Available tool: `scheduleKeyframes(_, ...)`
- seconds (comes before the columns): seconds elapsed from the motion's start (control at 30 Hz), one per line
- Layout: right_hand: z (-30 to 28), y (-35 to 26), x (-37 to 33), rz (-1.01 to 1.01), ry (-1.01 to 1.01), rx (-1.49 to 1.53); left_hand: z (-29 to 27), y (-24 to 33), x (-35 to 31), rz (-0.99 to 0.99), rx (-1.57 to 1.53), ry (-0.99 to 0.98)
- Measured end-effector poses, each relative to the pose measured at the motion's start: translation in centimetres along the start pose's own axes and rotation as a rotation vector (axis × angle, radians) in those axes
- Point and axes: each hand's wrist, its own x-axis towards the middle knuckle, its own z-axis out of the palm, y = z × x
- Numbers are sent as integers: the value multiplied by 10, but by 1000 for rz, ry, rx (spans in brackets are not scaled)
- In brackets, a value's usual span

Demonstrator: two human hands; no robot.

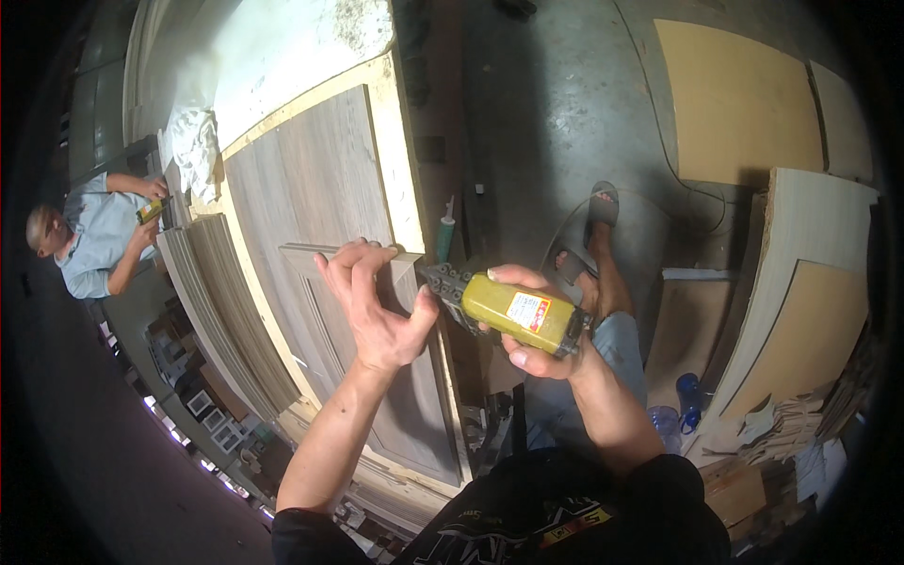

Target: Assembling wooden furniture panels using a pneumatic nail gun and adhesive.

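Observation:
My right hand [546, 362] is wrapped round the yellow-green body of a trim router [482, 299], a power tool lying nearly level. Its black nose meets the right edge of a grey wood-grain framed panel [414, 428], close to a corner. My left hand [375, 320] lies on that corner with fingers spread and thumb apart, nothing gripped in it. The thumb tip is close to the tool's nose. Beyond the framed panel a flat grey wood-grain board [315, 155] lies on the same pale bench [403, 179]. The tool's cutting end is hidden.
A green tube [445, 235] stands beside the bench. Stacked boards [231, 311] lean along its left side. Another person [108, 235] there holds a similar yellow tool. Large sheets [791, 282] stand at right, with blue bottles [690, 391] below. A cable [650, 89] crosses the floor.

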Motion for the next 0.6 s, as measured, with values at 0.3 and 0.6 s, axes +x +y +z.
scheduleKeyframes(0.3,1,-43,-14,83,152,174,-2,4,4,-18,12,10)
scheduleKeyframes(0.6,-26,-97,-10,198,109,-94,4,22,-8,-7,-55,25)
